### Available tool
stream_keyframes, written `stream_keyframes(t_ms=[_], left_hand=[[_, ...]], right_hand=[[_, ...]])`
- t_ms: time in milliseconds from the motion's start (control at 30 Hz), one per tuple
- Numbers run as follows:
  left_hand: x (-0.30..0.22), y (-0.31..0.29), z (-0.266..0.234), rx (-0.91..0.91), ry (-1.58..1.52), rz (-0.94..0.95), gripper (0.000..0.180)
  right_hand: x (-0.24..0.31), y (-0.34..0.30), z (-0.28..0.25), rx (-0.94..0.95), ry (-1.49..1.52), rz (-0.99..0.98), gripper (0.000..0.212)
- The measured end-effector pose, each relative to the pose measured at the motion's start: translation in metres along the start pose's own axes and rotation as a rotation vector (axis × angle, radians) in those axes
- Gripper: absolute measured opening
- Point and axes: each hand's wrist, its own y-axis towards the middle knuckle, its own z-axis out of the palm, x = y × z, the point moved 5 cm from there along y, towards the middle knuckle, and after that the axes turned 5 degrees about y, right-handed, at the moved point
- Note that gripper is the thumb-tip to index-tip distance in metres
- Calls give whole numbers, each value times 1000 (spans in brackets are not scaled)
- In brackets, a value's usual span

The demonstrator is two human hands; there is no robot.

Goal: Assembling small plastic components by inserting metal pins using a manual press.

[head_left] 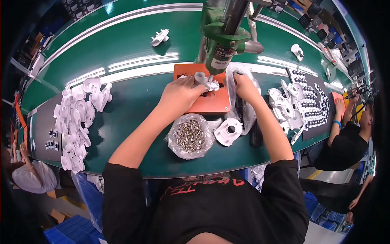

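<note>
Under the tip of a green press (221, 44) a white plastic part (212, 85) sits on an orange fixture block (211, 105). My left hand (182, 93) grips this part from its left side, thumb toward the press tip. A translucent cup-like piece (200, 77) stands beside those fingers. My right hand (246, 88) is over a clear plastic bag (248, 122) holding dark pieces, right of the block. Its fingers are curled together, and what they hold, if anything, is hidden.
Near me lie a bag-lined bowl of screws (190, 137) and a white housing (228, 132). White parts pile up at left (75, 118) and right (284, 103). Black-and-white pieces (313, 101) stand in rows at right. A co-worker (343, 142) works there. A white part (160, 37) lies farther back.
</note>
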Motion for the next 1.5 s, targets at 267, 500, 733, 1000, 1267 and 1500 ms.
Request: stream_keyframes(t_ms=[267,500,733,1000,1267,1500], left_hand=[[14,-17,19,14,-210,-74,14],[12,-18,15,114,-194,-106,12],[15,-27,17,24,-316,-155,15],[18,-26,17,56,-334,-183,19],[17,-25,17,60,-347,-188,18],[17,-26,16,50,-358,-215,18]], right_hand=[[13,-22,-48,-187,299,-36,24],[74,-27,-39,-169,565,-35,14],[105,-19,-14,-315,420,-231,11],[95,-16,-10,-257,628,14,14],[102,-19,-8,-260,522,-216,14],[123,-34,-20,-193,130,-525,17]])
